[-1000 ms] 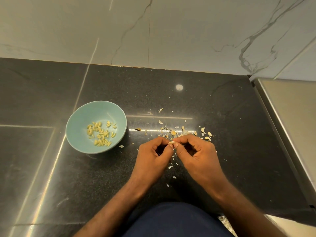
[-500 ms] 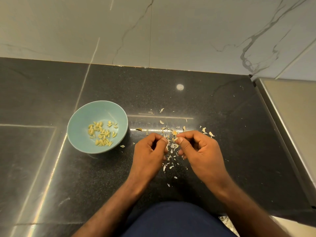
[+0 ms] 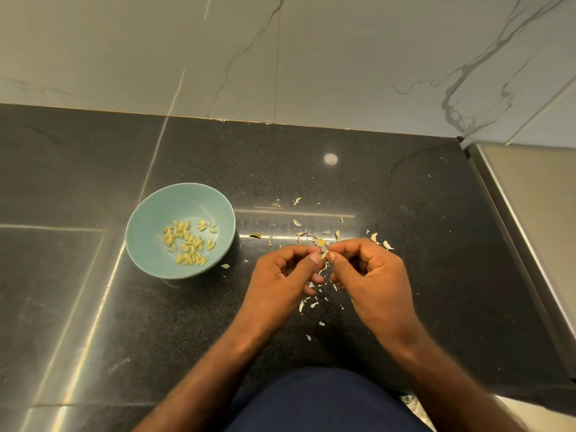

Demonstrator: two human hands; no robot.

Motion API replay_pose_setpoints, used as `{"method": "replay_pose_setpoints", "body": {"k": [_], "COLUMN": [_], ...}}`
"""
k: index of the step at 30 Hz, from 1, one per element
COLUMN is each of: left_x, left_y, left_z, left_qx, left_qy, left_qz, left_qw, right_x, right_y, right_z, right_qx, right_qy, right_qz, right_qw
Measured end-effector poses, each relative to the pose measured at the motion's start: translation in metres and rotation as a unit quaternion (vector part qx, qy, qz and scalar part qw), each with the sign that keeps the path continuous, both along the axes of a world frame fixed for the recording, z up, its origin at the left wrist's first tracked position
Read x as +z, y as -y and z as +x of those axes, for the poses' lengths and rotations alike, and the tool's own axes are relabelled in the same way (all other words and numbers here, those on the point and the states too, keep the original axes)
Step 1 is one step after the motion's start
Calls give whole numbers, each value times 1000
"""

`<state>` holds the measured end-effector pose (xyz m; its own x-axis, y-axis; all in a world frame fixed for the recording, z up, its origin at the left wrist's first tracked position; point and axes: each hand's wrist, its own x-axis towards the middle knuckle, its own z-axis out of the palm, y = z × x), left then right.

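Small pale seed sits pinched between left hand and right hand, fingers curled. Both hover just right of a round teal ceramic bowl.

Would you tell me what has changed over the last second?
The hands parted briefly, then closed again: left hand and right hand now pinch one seed between them. The bowl, its peeled seeds and the husks on the counter stayed put.

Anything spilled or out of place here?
Pale husk scraps litter the black stone counter around the left hand and right hand pinching a small pale seed, outside the pale blue round bowl. Likely peeling waste.
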<state>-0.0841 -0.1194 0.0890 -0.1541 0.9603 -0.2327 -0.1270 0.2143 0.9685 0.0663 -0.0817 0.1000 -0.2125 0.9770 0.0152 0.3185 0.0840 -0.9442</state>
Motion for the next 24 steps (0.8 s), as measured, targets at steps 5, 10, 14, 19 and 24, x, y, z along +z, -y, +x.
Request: {"method": "replay_pose_setpoints", "body": {"k": [5,10,14,19,24], "left_x": [-6,-7,-11,-17,-22], "left_y": [1,2,2,3,3], "left_z": [-1,0,-3,-5,-4], "left_qx": [-5,22,41,18,36], "left_qy": [-35,8,90,96,-112], "left_qz": [-5,-22,-57,-97,-63], "left_qw": [999,999,993,990,991], "right_x": [-2,-7,-15,-20,-27], "right_y": [7,11,9,9,4], "right_z": [-1,-4,-2,1,5], "right_qx": [22,14,33,62,15], "right_qy": [4,-10,13,24,35], "right_qz": [-4,-21,-55,-91,-106], "right_qw": [1000,1000,998,994,994]}}
